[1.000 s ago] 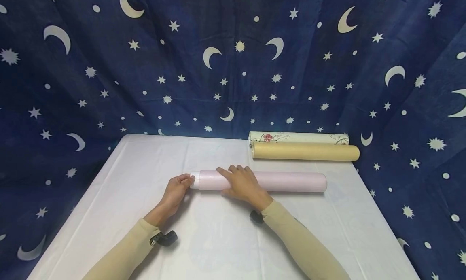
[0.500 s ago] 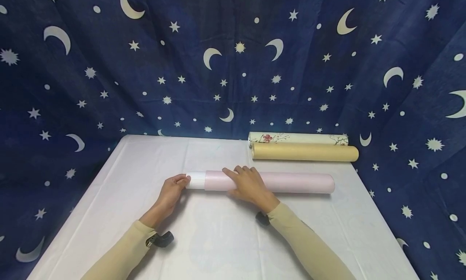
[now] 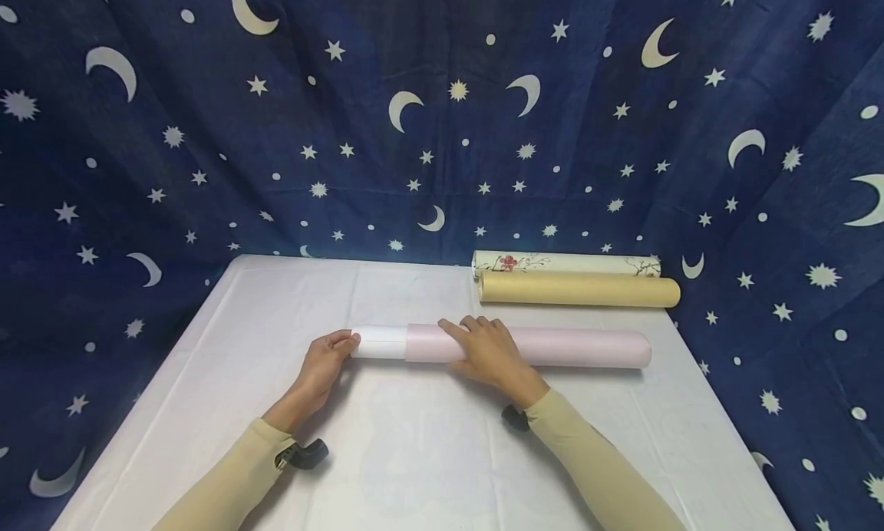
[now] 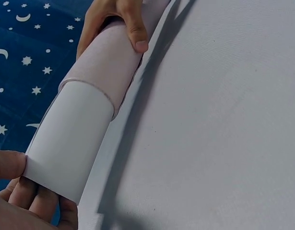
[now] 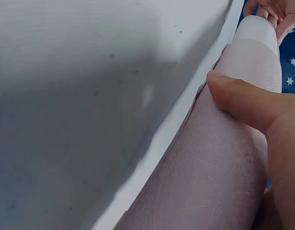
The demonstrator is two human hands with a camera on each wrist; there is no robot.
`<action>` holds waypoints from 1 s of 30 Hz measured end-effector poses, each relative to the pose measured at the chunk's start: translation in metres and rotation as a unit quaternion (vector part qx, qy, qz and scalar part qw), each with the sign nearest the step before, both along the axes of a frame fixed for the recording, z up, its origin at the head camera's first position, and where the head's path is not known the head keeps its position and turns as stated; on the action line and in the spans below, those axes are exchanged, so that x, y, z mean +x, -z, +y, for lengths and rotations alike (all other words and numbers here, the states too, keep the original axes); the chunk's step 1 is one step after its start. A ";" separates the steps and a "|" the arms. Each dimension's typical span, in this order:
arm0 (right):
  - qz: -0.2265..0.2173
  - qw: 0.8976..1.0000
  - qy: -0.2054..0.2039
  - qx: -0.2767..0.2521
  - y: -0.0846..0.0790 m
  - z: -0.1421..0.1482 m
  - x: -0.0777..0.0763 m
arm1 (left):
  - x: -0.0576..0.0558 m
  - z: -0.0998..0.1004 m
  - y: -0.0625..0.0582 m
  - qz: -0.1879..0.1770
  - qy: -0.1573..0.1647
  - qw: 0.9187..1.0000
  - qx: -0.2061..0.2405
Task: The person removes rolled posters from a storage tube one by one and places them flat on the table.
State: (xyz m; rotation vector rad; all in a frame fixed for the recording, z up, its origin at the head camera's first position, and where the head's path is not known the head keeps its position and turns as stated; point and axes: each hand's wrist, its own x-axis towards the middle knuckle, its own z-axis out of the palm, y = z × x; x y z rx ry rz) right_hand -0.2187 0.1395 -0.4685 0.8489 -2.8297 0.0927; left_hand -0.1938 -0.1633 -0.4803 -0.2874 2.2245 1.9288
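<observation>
Left hand [image 3: 323, 367] pinches the white tube [image 3: 380, 342] at its end, right hand [image 3: 494, 354] grips the pink roll [image 3: 583, 347]; a straight, coaxial motion should, I judge, prevent binding.

**Curtained-off work corner, room type hidden**

This looks like a makeshift recording booth around a white-covered table [image 3: 400, 454]. Navy drapes [image 3: 476, 117] printed with pale moons, stars and dots hang behind it and along both sides, masking the room, so whether it is a home or a studio cannot be told. Both wrist views show the same drapes beyond the table. Fold lines cross the white cover, and black devices [image 3: 308, 454] at the cuffs of both sleeves [image 3: 228, 481] suit filming.
</observation>
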 end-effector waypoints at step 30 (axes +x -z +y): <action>0.035 0.999 0.011 0.001 -0.002 0.050 0.008 | -0.005 -0.011 0.002 0.020 -0.020 0.999 -0.022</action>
